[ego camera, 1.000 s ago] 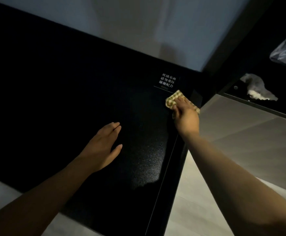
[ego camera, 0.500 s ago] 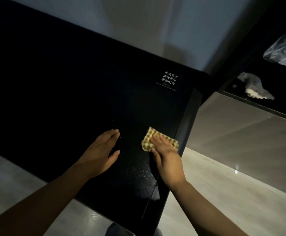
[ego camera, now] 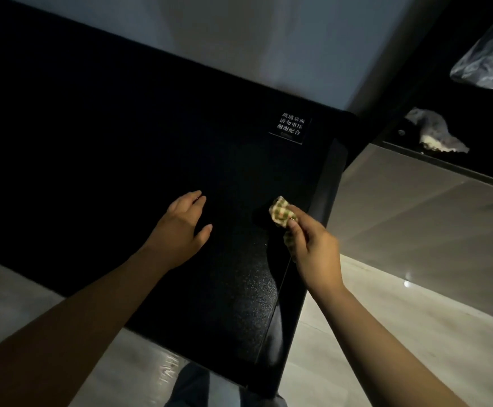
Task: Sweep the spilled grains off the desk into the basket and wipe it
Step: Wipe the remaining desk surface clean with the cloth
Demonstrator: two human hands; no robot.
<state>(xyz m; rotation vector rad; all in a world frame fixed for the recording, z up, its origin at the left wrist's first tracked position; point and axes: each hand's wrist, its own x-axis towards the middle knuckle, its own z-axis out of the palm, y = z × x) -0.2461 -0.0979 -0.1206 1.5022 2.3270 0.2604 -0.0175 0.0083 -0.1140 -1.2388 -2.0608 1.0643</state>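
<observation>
Pinching the checked cloth in a bunch: my right hand has its fingers clamped on it, over the desk near its right edge. My left hand lies flat on the desk, fingers straight, holding nothing. Basket not in view; I can make out no grains on the dark top. Risks, as I judge them: a bunched cloth covers little and leaves streaks; strokes toward the right edge may flick residue onto the floor.

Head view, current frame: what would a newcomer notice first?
The yellow checked cloth, bunched in the right hand near the right edge of the black desk, stands out against the dark top. Left of it the left hand is spread open over the desk, and a white-lettered label sits by the far right corner.
</observation>
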